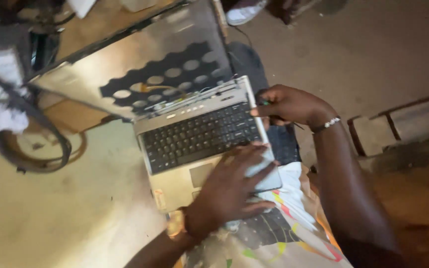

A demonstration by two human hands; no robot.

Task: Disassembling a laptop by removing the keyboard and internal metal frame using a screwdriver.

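Floor point(50, 218): pale, dusty; broadest open room lies at 7 to 9 o'clock of the laptop, with more bare ground at 2 o'clock. Bench point(100, 22): brown, at 11 o'clock, its dark edge just behind the lid, which limits how far the lid can tip back. Laptop point(199, 144): silver, centre frame, resting on the person's lap, probably to bring it close under both hands; lid point(140, 64) open, its inner face bare metal with a dark perforated patch where a screen would sit. Dark strap point(40, 144): looped on the floor at 9 o'clock, well apart. Left hand point(229, 191): laid flat, fingers spread, pressing the palm rest and front right corner, seemingly steadying the case. Right hand point(289, 104): at 3 o'clock by the right hinge edge, clenched around a small green-tipped tool point(264, 102).
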